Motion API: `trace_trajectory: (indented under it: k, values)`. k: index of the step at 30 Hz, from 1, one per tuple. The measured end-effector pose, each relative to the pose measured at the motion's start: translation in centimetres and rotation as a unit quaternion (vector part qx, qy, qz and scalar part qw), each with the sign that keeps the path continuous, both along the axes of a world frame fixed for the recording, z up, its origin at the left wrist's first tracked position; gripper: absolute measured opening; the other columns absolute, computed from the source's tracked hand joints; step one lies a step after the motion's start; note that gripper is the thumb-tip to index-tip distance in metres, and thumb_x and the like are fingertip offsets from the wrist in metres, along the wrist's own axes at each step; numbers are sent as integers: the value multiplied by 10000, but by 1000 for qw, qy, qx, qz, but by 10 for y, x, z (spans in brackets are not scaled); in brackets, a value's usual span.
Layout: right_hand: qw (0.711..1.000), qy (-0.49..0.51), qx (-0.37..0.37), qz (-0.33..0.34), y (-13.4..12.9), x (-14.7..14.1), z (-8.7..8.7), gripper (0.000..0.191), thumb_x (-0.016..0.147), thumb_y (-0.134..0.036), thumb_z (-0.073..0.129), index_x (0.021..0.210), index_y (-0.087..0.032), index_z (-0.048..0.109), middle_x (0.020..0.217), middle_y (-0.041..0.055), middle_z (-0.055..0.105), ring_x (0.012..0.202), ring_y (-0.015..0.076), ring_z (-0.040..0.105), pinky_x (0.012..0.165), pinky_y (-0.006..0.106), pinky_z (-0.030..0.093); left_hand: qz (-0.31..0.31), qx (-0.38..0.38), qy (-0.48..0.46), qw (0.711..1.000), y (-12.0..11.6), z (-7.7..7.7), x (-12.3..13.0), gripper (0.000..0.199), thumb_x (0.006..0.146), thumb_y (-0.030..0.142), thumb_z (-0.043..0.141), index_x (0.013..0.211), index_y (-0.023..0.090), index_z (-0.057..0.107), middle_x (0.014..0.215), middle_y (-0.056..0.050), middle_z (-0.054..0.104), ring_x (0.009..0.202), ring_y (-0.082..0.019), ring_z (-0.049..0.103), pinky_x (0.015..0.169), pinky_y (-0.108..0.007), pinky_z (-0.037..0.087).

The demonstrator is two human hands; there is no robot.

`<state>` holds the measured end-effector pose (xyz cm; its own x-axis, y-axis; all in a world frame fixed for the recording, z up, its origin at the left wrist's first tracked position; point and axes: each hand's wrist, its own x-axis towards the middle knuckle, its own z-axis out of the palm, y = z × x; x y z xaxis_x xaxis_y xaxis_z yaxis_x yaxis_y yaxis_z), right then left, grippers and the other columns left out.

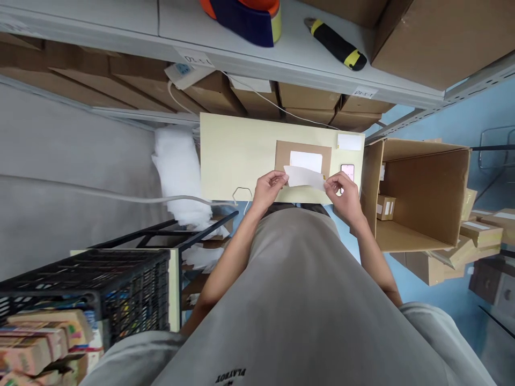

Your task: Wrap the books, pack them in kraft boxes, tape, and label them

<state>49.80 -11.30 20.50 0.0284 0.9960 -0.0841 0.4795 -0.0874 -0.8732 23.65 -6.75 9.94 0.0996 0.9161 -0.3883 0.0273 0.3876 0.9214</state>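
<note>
A white paper label [304, 177] is stretched between my two hands, above the near edge of a pale table. My left hand [269, 188] pinches its left end between thumb and fingers. At the other end, my right hand [343, 194] pinches the right corner, where a small yellow patch shows. Behind the label lies a flat brown cardboard box [281, 153] with a white label [306, 160] on its top; the held paper hides its near part. A phone [347, 170] with a lit screen lies beside my right hand, partly covered by it.
The pale table [237, 155] also bears a white paper stack [349, 142]. An open carton [422, 198] with small boxes stands right. Above, a shelf [289, 59] holds a tape dispenser [257, 21] and a utility knife [336, 43]. White wrap [177, 171] and a black crate [132, 289] are left.
</note>
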Motion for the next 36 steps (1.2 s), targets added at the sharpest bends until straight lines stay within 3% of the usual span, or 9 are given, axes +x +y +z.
trace_trajectory:
  k: [3, 7, 12, 16, 23, 36]
  values:
    - [998, 22, -29, -41, 4, 4, -26, 234, 1023, -460, 740, 898, -264, 707, 948, 26, 717, 794, 181, 619, 748, 356, 562, -30, 21, 27, 999, 7, -7, -2, 502, 850, 727, 870, 915, 236, 782, 894, -62, 805, 875, -233, 758, 850, -376, 638]
    - [991, 55, -87, -81, 24, 17, -75, 291, 958, -533, 763, 894, -252, 723, 939, 36, 769, 822, 201, 655, 819, 384, 585, -74, 51, 92, 992, 28, -25, 1, 406, 910, 635, 824, 927, 232, 782, 966, -68, 834, 919, -239, 757, 892, -375, 641]
    - [989, 73, -116, -60, 64, 40, -124, 319, 920, -548, 810, 872, -237, 751, 1042, 91, 830, 991, 260, 722, 999, 450, 609, -106, 73, 175, 976, 68, -53, 11, 184, 956, 400, 762, 958, 219, 796, 1080, -75, 859, 988, -244, 755, 982, -388, 632]
    - [988, 84, -124, -37, 83, 51, -149, 376, 892, -592, 852, 860, -229, 758, 1020, 101, 829, 981, 283, 742, 987, 475, 619, -120, 67, 199, 970, 89, -68, 16, 131, 949, 316, 740, 946, 204, 809, 1102, -77, 863, 979, -239, 741, 969, -375, 620]
    - [988, 77, -129, -34, 82, 55, -175, 490, 846, -710, 855, 877, -230, 762, 963, 92, 815, 907, 272, 714, 924, 461, 621, -126, 58, 213, 967, 88, -80, 17, 133, 951, 311, 765, 935, 192, 822, 1058, -82, 843, 949, -237, 739, 939, -366, 608]
    - [994, 20, -100, -31, 75, 52, -189, 483, 925, -738, 753, 913, -255, 745, 959, 69, 733, 862, 244, 647, 893, 438, 586, -116, 107, 232, 960, 80, -99, 13, 185, 952, 368, 765, 902, 205, 836, 978, -76, 782, 825, -215, 660, 883, -386, 589]
